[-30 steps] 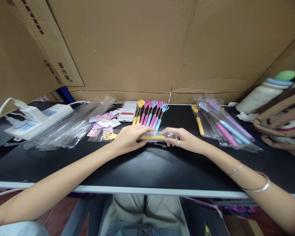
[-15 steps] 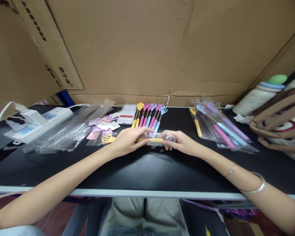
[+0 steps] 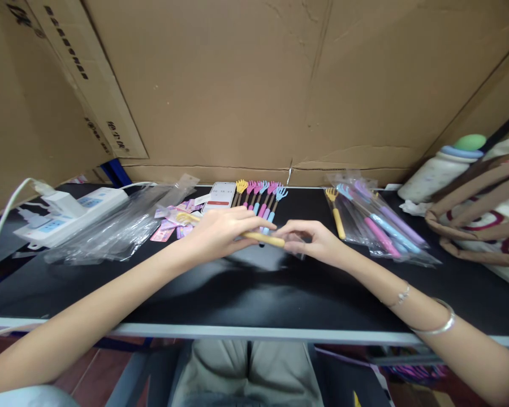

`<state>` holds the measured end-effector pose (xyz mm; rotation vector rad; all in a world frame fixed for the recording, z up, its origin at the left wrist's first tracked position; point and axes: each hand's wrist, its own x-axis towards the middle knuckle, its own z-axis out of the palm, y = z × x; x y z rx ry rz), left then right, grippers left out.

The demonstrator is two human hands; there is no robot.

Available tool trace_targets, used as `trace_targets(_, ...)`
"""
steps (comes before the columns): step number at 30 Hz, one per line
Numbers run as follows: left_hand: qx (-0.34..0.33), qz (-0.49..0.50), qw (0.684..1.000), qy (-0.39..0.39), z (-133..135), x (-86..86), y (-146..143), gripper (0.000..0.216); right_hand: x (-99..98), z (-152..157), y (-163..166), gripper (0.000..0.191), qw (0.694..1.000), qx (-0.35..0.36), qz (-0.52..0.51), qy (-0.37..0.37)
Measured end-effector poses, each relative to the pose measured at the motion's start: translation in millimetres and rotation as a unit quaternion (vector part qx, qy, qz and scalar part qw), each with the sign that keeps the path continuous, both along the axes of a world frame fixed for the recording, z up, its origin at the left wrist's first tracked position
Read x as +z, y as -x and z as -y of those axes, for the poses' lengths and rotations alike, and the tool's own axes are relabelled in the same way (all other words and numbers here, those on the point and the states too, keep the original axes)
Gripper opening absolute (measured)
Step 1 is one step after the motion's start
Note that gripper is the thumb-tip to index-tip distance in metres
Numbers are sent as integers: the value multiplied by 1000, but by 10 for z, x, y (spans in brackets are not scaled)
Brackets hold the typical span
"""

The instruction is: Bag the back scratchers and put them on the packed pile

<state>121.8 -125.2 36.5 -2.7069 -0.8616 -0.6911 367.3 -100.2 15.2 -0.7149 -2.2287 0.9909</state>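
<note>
My left hand [image 3: 218,233] grips a yellow back scratcher [image 3: 263,238] by its shaft, slightly above the black table [image 3: 246,288]; its claw end [image 3: 185,217] sticks out to the left. My right hand [image 3: 313,241] pinches the open end of a clear plastic sleeve [image 3: 294,244] around the yellow handle tip. Just behind my hands lies a row of several unwrapped scratchers [image 3: 261,198] in yellow, pink and blue.
Empty clear sleeves [image 3: 110,223] and pink cards [image 3: 169,217] lie at the left beside a white power strip [image 3: 61,212]. A phone [image 3: 219,196] lies at the back. Bagged scratchers [image 3: 373,217] sit at the right, near a bottle [image 3: 439,169] and a bag [image 3: 487,217]. Cardboard walls stand behind.
Both hands have lifted the yellow scratcher and its sleeve a little off the table; the claw end has risen and the sleeve sits only at the handle tip.
</note>
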Motion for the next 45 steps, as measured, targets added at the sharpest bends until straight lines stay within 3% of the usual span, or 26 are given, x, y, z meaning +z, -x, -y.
trace_targets(6,-25,8,983,-179,-110,125,-127,21,118,65,-21,15,986,-27,-86,-140)
trace_targets(11,-63,18,971,-232,-338,-3,-223,22,122,92,-16,13,980,-33,-51,-189)
trace_targets(17,-61,0,978,-198,-511,-249,-268,23,5,5,-8,17,981,-18,13,-194)
trace_targets(25,-12,21,994,-107,-539,-423,-238,17,-150,-5,20,33,969,-14,117,-216)
trace_targets(29,11,9,993,-115,-535,-483,-271,17,-150,38,45,24,956,-46,165,-238)
trace_targets(34,16,-46,988,-147,-504,-454,-297,19,-132,36,55,10,952,-53,171,-247)
trace_targets(41,10,-59,997,-56,-320,-281,-192,31,-160,17,62,12,961,-53,160,-221)
trace_targets(45,7,-55,998,-29,-176,-269,-128,46,-185,5,62,13,974,-49,124,-186)
